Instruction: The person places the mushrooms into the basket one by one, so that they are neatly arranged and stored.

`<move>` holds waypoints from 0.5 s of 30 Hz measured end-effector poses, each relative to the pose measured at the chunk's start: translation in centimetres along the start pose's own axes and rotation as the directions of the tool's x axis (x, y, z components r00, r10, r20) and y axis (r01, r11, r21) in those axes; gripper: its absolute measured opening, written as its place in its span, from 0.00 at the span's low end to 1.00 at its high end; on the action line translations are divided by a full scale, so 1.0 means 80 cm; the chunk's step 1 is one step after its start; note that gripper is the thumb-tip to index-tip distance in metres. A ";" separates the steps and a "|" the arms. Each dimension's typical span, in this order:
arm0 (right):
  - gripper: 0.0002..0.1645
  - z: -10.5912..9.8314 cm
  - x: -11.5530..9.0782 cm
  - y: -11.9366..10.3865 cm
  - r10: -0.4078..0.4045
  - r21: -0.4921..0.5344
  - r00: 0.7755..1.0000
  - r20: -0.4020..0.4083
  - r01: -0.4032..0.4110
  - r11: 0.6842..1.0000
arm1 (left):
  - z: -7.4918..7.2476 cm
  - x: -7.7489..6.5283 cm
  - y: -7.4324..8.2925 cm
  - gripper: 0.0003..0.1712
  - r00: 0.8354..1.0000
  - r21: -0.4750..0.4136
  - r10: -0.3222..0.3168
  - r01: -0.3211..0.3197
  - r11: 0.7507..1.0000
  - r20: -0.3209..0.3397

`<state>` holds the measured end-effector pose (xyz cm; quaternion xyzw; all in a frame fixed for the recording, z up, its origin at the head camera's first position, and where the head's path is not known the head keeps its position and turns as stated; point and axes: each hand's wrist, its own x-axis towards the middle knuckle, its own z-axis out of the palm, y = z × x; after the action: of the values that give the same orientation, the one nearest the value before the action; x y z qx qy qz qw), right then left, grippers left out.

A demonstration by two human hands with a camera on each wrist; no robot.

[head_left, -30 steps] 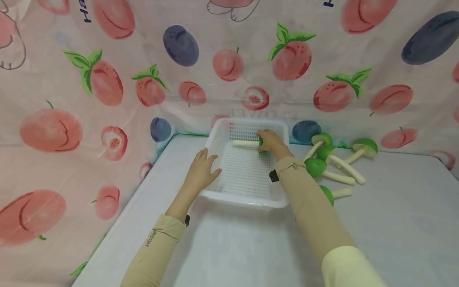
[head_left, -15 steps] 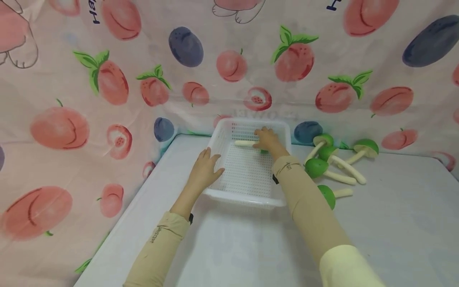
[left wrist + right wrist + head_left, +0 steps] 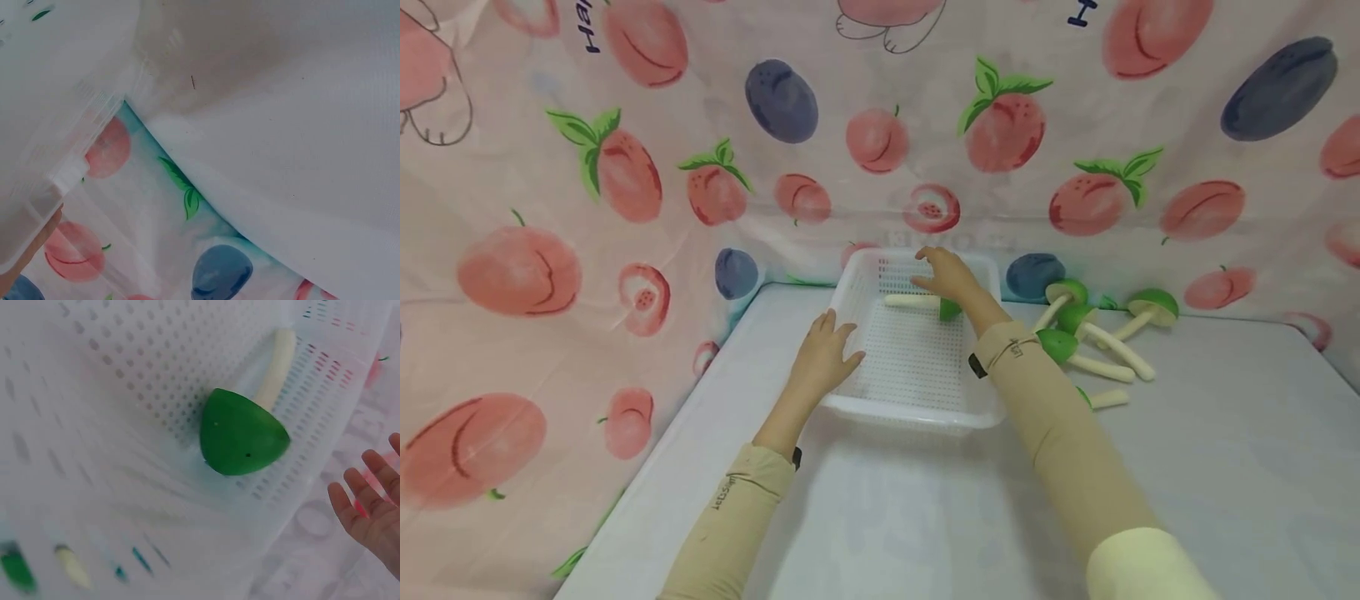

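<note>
A white perforated plastic basket (image 3: 917,417) stands near the back of the table. In it, along the back, lies a toy mushroom with a green cap (image 3: 240,437) and a pale stem (image 3: 912,301). My right hand (image 3: 951,277) hovers over the basket's back rim, fingers spread and holding nothing, just above the mushroom. In the right wrist view its fingers (image 3: 369,494) are apart from the mushroom. My left hand (image 3: 822,357) rests at the basket's left rim with fingers extended; the left wrist view catches only one finger (image 3: 39,245) beside the rim.
Several more green-capped toy mushrooms (image 3: 1105,350) lie on the white table (image 3: 1225,433) right of the basket, partly behind the right forearm. A fruit-patterned cloth (image 3: 880,192) rises behind and to the left of the table.
My right hand has let go of the mushroom's cap and lifted off it, toward the back rim. The mushroom lies in the basket where it was. The left hand has barely moved.
</note>
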<state>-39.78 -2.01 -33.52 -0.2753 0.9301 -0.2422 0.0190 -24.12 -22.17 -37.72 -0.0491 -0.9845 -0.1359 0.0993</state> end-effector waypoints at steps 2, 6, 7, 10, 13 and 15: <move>0.32 -0.007 -0.003 -0.003 -0.017 0.034 1.000 -0.010 0.017 0.999 | 0.001 0.000 0.001 0.29 1.000 -0.004 0.002 -0.002 1.000 -0.001; 0.32 -0.022 -0.013 -0.008 -0.032 0.069 0.999 -0.021 0.033 0.997 | 0.003 0.000 0.003 0.29 1.000 -0.009 0.015 -0.015 1.000 -0.001; 0.32 -0.026 -0.016 -0.009 -0.034 0.074 0.999 -0.025 0.036 0.997 | 0.003 0.000 0.003 0.29 1.000 -0.007 0.017 -0.017 1.000 0.000; 0.32 -0.036 -0.026 -0.011 -0.047 0.074 0.998 -0.036 0.050 0.996 | 0.003 0.000 0.003 0.29 1.000 -0.006 0.020 -0.020 1.000 0.004; 0.32 -0.046 -0.036 -0.011 -0.056 0.131 0.997 -0.045 0.061 0.990 | 0.001 -0.001 0.001 0.29 1.000 0.005 0.021 -0.021 1.000 -0.002; 0.30 -0.051 -0.042 -0.011 -0.054 0.204 0.997 -0.051 0.063 0.977 | 0.000 -0.001 0.000 0.29 1.000 0.004 0.019 -0.019 1.000 -0.003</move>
<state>-37.15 0.91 -29.85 -0.2936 0.8918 -0.3438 0.0193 -24.06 -22.17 -37.74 -0.0581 -0.9841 -0.1330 0.1024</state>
